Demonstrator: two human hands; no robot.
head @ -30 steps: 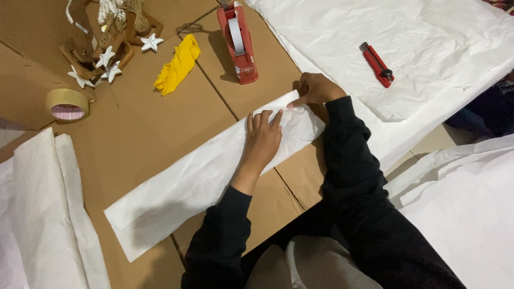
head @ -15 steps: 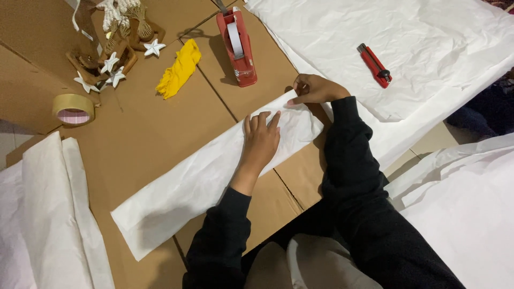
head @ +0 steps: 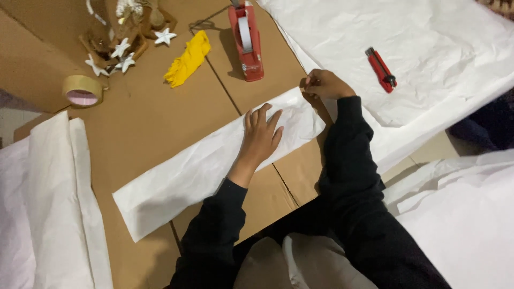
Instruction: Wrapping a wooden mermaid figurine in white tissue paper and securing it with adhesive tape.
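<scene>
Since a second ago the right hand (head: 325,84) has slid off the folded white paper strip (head: 214,160) to pinch its far corner, fingers closed on the edge. The left hand (head: 261,132) lies flat and spread on the strip, which stretches diagonally across the cardboard tabletop (head: 155,115), below the red tape dispenser (head: 246,40), with a red utility knife (head: 380,68) to the right

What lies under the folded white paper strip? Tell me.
Brown cardboard lies under the paper strip. The left hand presses flat on it; the right hand pinches its end. Anything wrapped inside is hidden.
</scene>
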